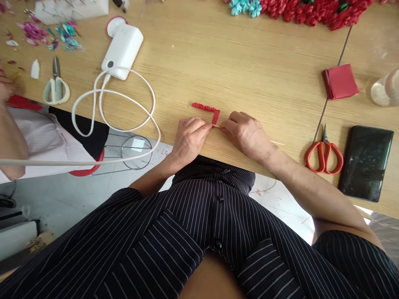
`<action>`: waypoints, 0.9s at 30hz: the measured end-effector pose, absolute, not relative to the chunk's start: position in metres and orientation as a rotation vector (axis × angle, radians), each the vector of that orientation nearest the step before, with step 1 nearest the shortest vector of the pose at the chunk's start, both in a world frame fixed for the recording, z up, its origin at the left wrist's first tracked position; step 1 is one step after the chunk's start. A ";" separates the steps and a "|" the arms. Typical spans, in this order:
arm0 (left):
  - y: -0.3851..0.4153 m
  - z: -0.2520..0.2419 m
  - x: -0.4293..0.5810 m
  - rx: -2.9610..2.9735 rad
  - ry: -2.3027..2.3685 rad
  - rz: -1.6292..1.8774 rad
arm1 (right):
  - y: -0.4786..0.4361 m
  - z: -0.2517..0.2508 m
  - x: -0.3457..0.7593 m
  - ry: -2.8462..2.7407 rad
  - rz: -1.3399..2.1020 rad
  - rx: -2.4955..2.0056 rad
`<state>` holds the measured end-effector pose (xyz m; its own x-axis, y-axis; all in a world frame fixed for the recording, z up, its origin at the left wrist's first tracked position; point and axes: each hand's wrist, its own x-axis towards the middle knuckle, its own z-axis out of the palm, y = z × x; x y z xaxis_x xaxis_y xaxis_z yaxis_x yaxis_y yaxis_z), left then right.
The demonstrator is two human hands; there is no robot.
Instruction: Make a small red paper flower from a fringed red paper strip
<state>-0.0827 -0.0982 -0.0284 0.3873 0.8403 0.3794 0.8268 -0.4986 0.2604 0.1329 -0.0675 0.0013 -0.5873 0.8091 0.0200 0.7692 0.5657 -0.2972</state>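
Note:
My right hand is closed around a thin wooden stick, whose far end comes out below the wrist. The stick's tip reaches the fingertips of my left hand, which pinch the lower end of a red strip against it. The strip looks like paper or fabric; I cannot tell which. At its top, a crinkled red piece lies on the table to the left, touching or joined to it.
Left are a white power bank with a looping cable, white-handled scissors, and a seated person's arm. Right are red-handled scissors, a black phone, a red square stack, and a clear cup. Red flowers lie behind.

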 end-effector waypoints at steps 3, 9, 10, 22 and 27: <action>-0.093 -0.028 -0.084 2.627 1.522 0.712 | -0.068 0.003 0.132 -2.631 0.387 -1.363; -0.079 -0.028 -0.085 2.581 1.490 0.602 | -0.066 0.003 0.130 -2.605 0.350 -1.364; -0.076 -0.029 -0.084 2.572 1.491 0.594 | -0.065 0.002 0.129 -2.603 0.339 -1.362; -0.071 -0.035 -0.091 2.544 1.482 0.787 | -0.061 -0.001 0.126 -2.636 0.316 -1.388; -0.075 -0.033 -0.088 2.614 1.490 0.760 | -0.062 -0.002 0.125 -2.607 0.296 -1.372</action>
